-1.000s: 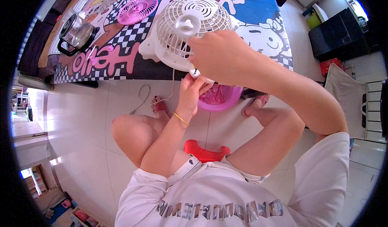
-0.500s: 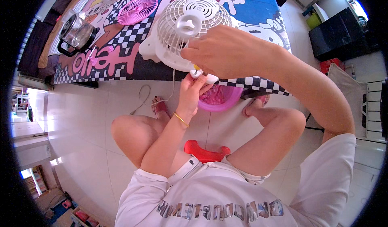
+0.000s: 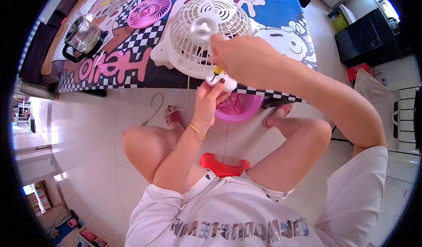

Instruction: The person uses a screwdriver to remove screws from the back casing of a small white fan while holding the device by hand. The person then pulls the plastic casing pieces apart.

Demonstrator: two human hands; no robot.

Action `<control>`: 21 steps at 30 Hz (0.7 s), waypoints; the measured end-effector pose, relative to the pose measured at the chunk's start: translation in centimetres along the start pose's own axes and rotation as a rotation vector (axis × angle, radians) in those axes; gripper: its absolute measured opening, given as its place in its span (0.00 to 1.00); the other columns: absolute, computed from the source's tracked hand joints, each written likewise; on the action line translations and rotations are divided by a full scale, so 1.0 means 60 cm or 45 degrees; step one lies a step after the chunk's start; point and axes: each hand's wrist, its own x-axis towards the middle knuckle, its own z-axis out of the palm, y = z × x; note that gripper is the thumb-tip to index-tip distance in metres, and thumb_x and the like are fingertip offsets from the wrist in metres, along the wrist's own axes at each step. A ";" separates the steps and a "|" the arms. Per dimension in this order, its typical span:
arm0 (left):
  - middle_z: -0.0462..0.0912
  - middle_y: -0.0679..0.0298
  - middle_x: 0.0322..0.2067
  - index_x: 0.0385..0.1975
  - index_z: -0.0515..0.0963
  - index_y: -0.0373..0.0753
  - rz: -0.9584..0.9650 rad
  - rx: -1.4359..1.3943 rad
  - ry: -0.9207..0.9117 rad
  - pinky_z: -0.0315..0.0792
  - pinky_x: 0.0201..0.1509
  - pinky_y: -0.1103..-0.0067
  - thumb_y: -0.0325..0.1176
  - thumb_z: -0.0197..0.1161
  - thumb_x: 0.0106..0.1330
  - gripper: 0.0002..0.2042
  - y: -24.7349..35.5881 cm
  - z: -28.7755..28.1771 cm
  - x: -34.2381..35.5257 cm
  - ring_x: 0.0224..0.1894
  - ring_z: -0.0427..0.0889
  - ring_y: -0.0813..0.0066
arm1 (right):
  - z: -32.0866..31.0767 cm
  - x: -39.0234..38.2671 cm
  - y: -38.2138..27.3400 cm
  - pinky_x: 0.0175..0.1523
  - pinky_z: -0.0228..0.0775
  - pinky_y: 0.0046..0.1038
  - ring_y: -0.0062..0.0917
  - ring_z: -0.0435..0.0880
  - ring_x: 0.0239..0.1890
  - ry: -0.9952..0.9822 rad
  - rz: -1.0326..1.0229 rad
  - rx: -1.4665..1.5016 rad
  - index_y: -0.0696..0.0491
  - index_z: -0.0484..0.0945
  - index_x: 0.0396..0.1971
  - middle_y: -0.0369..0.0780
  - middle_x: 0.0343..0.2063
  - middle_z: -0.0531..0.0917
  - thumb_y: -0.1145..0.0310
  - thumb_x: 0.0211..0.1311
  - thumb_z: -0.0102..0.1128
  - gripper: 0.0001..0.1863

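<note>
More of the yellow screwdriver [image 3: 217, 70] shows than before; the right hand [image 3: 241, 58] grips it, tip at the white piece [image 3: 227, 85] pinched in the left hand [image 3: 207, 99]. The fan [image 3: 187, 36] rests on the patterned table [image 3: 281, 7], above pale floor tiles [image 3: 88, 128].

- A loose white T-shirt [image 3: 263, 209], softly creased, with wide short sleeves [image 3: 358, 181] ending in plain hems.
- Large silvery block lettering [image 3: 215, 230], mirror-like and many-toned, running in a single row across the shirt front.
- Pale shorts [image 3: 277, 193], with a small dark motif [image 3: 208, 176] printed near one hem.
- A slim, plain gold-coloured bangle [image 3: 197, 131] circling the left wrist.
- Reddish-pink open sandals [image 3: 174, 115], patterned across the straps.
</note>
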 end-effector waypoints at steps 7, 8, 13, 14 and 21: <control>0.76 0.62 0.41 0.45 0.68 0.34 0.030 -0.001 0.038 0.75 0.46 0.80 0.31 0.55 0.63 0.13 0.015 0.013 -0.014 0.43 0.78 0.74 | -0.012 -0.019 -0.008 0.31 0.72 0.29 0.32 0.79 0.31 0.024 -0.684 -0.394 0.58 0.71 0.31 0.38 0.29 0.73 0.71 0.45 0.57 0.12; 0.76 0.62 0.41 0.44 0.68 0.35 0.022 -0.025 0.002 0.75 0.46 0.80 0.32 0.55 0.63 0.13 0.006 0.006 -0.006 0.42 0.78 0.75 | -0.013 -0.016 0.001 0.31 0.72 0.28 0.29 0.79 0.32 0.123 -0.762 -0.473 0.57 0.72 0.30 0.38 0.29 0.74 0.72 0.44 0.58 0.11; 0.76 0.62 0.41 0.45 0.68 0.36 -0.019 0.019 -0.014 0.74 0.49 0.76 0.31 0.52 0.64 0.12 0.002 0.003 0.000 0.44 0.77 0.72 | -0.014 -0.004 0.014 0.30 0.71 0.26 0.26 0.80 0.32 0.130 -0.878 -0.646 0.54 0.74 0.27 0.38 0.27 0.75 0.72 0.42 0.59 0.08; 0.76 0.62 0.41 0.44 0.68 0.36 -0.010 -0.006 -0.014 0.75 0.47 0.78 0.32 0.53 0.63 0.12 0.002 0.003 0.000 0.42 0.77 0.74 | -0.012 -0.002 0.013 0.29 0.71 0.25 0.26 0.80 0.30 0.134 -0.895 -0.611 0.54 0.75 0.24 0.39 0.24 0.77 0.71 0.41 0.59 0.07; 0.76 0.63 0.40 0.43 0.69 0.36 0.061 -0.038 0.031 0.75 0.46 0.79 0.32 0.54 0.63 0.11 0.005 0.006 -0.009 0.41 0.78 0.76 | -0.024 -0.009 -0.032 0.24 0.71 0.29 0.35 0.81 0.19 0.095 -0.702 -0.469 0.57 0.78 0.14 0.43 0.12 0.78 0.68 0.36 0.61 0.08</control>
